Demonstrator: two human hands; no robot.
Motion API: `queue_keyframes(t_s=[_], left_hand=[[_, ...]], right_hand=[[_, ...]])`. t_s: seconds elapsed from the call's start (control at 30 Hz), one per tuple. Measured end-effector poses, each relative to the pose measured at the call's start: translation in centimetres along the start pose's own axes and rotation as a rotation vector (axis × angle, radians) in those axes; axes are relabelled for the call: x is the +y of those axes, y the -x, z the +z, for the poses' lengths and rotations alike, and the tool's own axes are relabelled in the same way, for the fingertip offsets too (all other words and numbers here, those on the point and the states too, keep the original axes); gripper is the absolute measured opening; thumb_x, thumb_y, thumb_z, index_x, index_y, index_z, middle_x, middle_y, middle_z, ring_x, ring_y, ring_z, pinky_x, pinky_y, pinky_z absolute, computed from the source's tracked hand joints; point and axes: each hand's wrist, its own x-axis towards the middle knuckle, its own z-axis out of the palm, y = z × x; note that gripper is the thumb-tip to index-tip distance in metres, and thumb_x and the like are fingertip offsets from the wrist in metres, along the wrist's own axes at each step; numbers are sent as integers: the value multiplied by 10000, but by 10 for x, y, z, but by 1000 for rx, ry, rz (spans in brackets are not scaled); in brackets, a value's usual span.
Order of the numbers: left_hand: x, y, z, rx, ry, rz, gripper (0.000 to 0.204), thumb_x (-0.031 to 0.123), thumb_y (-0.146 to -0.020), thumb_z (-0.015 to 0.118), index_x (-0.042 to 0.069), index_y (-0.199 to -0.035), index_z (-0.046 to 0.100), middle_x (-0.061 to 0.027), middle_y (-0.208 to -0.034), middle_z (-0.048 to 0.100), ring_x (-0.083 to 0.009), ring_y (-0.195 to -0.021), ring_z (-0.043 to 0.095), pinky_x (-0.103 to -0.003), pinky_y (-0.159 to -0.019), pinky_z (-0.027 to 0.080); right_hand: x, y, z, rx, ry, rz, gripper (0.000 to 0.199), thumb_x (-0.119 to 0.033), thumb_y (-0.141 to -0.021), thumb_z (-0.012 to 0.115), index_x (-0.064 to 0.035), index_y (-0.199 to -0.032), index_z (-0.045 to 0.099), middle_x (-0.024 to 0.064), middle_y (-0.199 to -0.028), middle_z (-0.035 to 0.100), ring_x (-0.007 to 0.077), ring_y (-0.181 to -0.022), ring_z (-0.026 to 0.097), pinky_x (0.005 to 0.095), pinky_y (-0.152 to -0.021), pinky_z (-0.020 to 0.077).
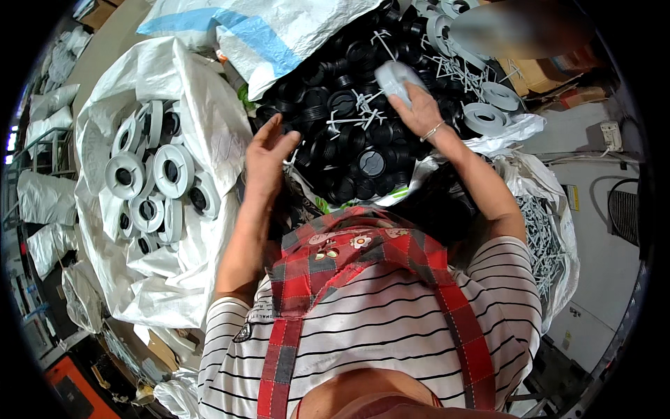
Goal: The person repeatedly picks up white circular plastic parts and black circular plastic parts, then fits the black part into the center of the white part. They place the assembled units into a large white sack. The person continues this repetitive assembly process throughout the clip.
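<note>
My right hand (420, 112) grips a pale grey plastic ring (396, 78), slightly blurred, above a heap of black plastic caps (317, 98). My left hand (265, 150) is at the left edge of that heap, thumb and fingers apart, with black caps just beyond its fingertips. I see nothing held in it. Thin grey branching plastic sprues (366, 108) lie on the caps between my hands. One black cap with a grey disc face (371, 163) sits near the front of the heap.
To the left, a white woven sack (188, 279) holds several grey rings with black centres (173, 171). More grey rings (486, 119) and sprues lie at the far right, beside a cardboard box (534, 73). Another sack of grey sprues (541, 237) stands at right. A blue-striped white sack (258, 42) overlaps the heap.
</note>
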Motion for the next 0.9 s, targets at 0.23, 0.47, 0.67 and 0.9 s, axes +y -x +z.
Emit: queue_keyframes(t_s=[0.23,0.47,0.67,0.9], left_hand=[[-24,-7,41,-81,456,-423,230,91,-847,561,-41,-1035,562,-126,-942,632,-191,-782,631,-318,-730,520],[-27,-11,26,30,233,-247,280,52,-804,566,-51,-1063,534,-117,-958,629,-208,-852,618,-362,-787,510],[-16,-10,33,-72,484,-329,281,145,-875,552,-43,-1082,535,-109,-976,625,-206,-886,604,-355,-837,473],[6,9,59,-256,673,-288,335,189,-901,540,-27,-1153,488,-101,-1059,597,-194,-932,597,-362,-861,468]], right_hand=[[-25,-35,21,-376,-730,353,438,-399,-869,538,21,-940,639,96,-776,652,164,-741,625,301,-675,493],[123,-58,73,-459,169,817,502,-353,-676,714,38,-983,643,252,-1059,603,372,-994,584,395,-865,476],[3,-43,29,-3,-41,136,343,-271,-709,722,-6,-887,598,180,-885,598,337,-804,589,377,-714,490],[-101,-9,-30,-269,-455,-108,531,-205,-674,746,-18,-1137,569,221,-1230,510,281,-966,588,315,-807,487]])
